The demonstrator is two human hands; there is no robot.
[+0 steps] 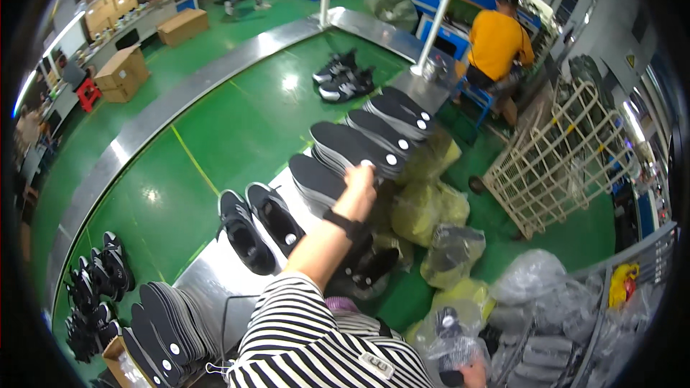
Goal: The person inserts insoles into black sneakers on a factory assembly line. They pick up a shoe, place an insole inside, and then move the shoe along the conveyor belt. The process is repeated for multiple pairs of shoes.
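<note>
My left hand (361, 188), with a black band on its wrist, reaches forward to a stack of black insoles (352, 145). Its fingers are closed at the heel end of an insole, by a white round sticker. Nearer me lies another insole stack (314, 181), and two more lie beyond. A pair of black shoes (269, 219) stands on the metal bench left of my forearm. At the lower right edge, my right hand (473, 373) is partly cut off, closed beside a clear plastic bag (453, 348) and a dark piece. What exactly it grips is unclear.
More insoles (169, 330) and shoes (108, 273) are at the left. Another pair of shoes (343, 77) stands on the green surface ahead. Bagged items (424, 208) lie right of the bench, near a white lattice cart (560, 165). A person in orange (496, 43) sits beyond.
</note>
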